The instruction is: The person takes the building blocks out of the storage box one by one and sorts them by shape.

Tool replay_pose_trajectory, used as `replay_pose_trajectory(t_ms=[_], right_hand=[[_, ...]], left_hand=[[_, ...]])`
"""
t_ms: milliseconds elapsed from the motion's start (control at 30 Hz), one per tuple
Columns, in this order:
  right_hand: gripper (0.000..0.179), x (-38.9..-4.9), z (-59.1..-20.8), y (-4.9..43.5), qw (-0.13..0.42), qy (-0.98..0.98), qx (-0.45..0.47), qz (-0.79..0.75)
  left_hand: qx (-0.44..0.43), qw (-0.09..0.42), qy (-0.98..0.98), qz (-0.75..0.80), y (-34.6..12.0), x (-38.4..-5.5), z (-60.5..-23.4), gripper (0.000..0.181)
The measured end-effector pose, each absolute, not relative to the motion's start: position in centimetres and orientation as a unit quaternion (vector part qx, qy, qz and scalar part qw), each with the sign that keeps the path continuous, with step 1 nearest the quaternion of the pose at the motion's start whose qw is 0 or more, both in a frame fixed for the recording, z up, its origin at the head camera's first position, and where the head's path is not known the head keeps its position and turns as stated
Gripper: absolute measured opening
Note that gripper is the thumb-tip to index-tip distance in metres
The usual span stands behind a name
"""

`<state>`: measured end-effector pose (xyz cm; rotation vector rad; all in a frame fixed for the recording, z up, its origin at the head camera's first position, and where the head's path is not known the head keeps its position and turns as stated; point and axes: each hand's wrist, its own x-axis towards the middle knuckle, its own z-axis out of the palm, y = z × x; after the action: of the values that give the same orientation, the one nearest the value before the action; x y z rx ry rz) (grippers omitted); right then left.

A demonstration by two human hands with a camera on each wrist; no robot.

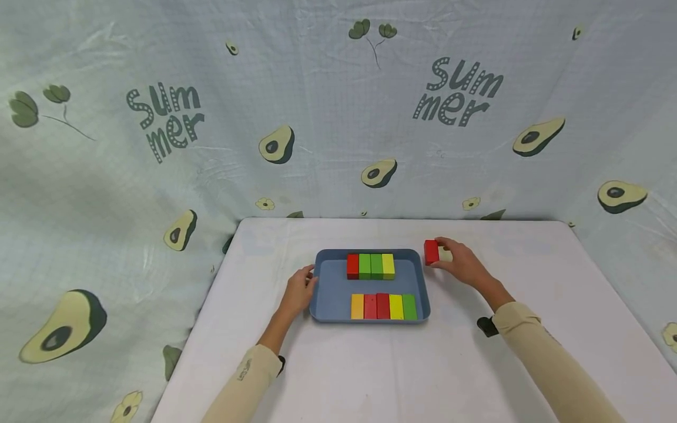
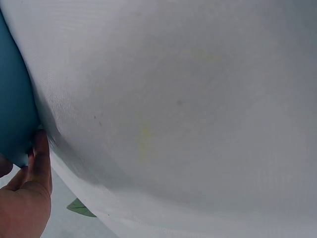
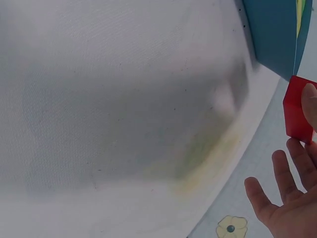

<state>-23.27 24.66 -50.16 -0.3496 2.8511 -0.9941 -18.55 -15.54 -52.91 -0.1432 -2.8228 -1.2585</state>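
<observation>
A blue-grey tray [image 1: 330,294] lies on the white table with two rows of coloured blocks in it. The back row runs from a red block [image 1: 352,267] through two green ones to yellow. Orange, reds, yellow and green make up the front row, which begins with an orange block [image 1: 357,306]. My left hand [image 1: 299,290] holds the tray's left edge, fingers along the outer wall in the left wrist view. Just beyond the tray's right rim, my right hand [image 1: 461,263] pinches a red block [image 1: 431,252] between thumb and fingers. Its other fingers spread loosely in the right wrist view.
The white tabletop [image 1: 359,376] extends around the tray on all sides. Behind it and at both sides hangs a pale cloth [image 1: 328,106] printed with avocados, flowers and lettering. A dark wrist strap [image 1: 487,326] shows at the right sleeve.
</observation>
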Motion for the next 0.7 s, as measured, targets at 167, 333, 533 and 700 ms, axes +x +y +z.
replay_pose_trajectory(t_ms=[167,333,533,700], right_hand=[[0.067,-23.3,-50.5,25.0,0.063,0.935,-0.12,-0.328],[0.064,-23.4,-51.2,25.5,0.074,0.934,-0.119,-0.329],[0.065,-23.9,-51.7,25.8,0.089,0.934,-0.109,-0.328],[0.065,-23.9,-51.9,25.8,0.107,0.933,-0.095,-0.329]], left_hand=[[-0.046,0.024,-0.912,-0.407,-15.4,-18.5,-52.8,0.038],[-0.039,0.023,-0.912,-0.408,-15.3,-18.5,-52.8,0.038],[-0.035,0.024,-0.913,-0.406,-15.3,-18.8,-52.8,0.038],[-0.03,0.015,-0.911,-0.41,-15.3,-18.9,-52.9,0.038]])
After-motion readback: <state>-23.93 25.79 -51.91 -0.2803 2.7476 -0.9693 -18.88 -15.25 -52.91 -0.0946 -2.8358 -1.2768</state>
